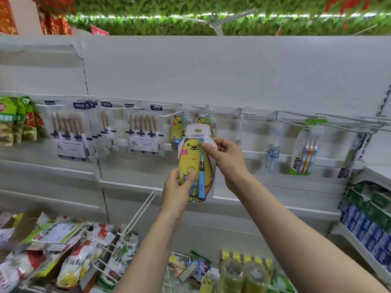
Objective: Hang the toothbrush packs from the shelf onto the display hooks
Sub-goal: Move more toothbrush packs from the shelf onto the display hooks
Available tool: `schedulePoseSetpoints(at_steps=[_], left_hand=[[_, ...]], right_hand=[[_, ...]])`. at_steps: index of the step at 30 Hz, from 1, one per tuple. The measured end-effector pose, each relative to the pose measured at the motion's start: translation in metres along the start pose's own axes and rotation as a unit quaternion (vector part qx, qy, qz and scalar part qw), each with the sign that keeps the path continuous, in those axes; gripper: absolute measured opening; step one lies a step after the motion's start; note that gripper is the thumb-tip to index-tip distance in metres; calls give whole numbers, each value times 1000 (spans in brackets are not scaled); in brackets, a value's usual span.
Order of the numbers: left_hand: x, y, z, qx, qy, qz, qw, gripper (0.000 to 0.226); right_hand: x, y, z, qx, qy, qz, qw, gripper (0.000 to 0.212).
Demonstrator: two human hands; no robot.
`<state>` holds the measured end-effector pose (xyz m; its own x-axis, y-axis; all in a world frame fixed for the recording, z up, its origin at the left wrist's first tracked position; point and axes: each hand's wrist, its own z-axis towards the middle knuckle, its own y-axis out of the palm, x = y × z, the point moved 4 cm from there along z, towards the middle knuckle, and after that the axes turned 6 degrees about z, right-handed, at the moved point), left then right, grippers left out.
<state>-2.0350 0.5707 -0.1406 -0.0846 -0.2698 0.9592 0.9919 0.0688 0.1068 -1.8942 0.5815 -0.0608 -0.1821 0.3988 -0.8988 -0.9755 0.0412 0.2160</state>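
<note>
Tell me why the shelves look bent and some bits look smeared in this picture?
Head view: the wide-angle lens bows the shelf edge and stretches the corners. The bear toothbrush pack, held by the left hand and right hand, is fairly sharp; the bags at lower left are motion-smeared. Lighting is even, with bright strip lights among the ceiling leaves.

Two hands up: left hand (177, 188), right hand (227, 158). One yellow bear toothbrush pack (195, 163) held between them. Two more bear packs (177, 132) hung on the hooks behind. One more bear pack down low (206, 284). One All-fix pack (304, 151) with three brushes inside. One clear pack with a blue brush (273, 150). Two green tape rolls (246, 275) at the bottom.
</note>
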Motion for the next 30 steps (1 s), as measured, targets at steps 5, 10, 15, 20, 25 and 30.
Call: schedulePoseSetpoints(at_steps=[5, 10, 15, 20, 25, 30], left_hand=[[4, -46, 17, 46, -4, -4, 999, 17], [8, -72, 41, 57, -2, -15, 998, 18], [9, -80, 55, 65, -2, -17, 998, 16], [12, -85, 71, 52, 9, -5, 999, 16], [-1, -83, 97, 50, 10, -5, 999, 9], [-18, -78, 136, 57, 4, 30, 998, 11]], right_hand=[[4, 54, 19, -30, -5, -17, 999, 30], [4, 85, 35, -29, -9, -30, 999, 28], [9, 96, 47, -23, -11, -43, 999, 24], [18, 95, 58, -9, -20, -29, 999, 27], [32, 88, 80, -3, -15, -20, 1000, 25], [48, 86, 112, -13, -13, -21, 1000, 28]])
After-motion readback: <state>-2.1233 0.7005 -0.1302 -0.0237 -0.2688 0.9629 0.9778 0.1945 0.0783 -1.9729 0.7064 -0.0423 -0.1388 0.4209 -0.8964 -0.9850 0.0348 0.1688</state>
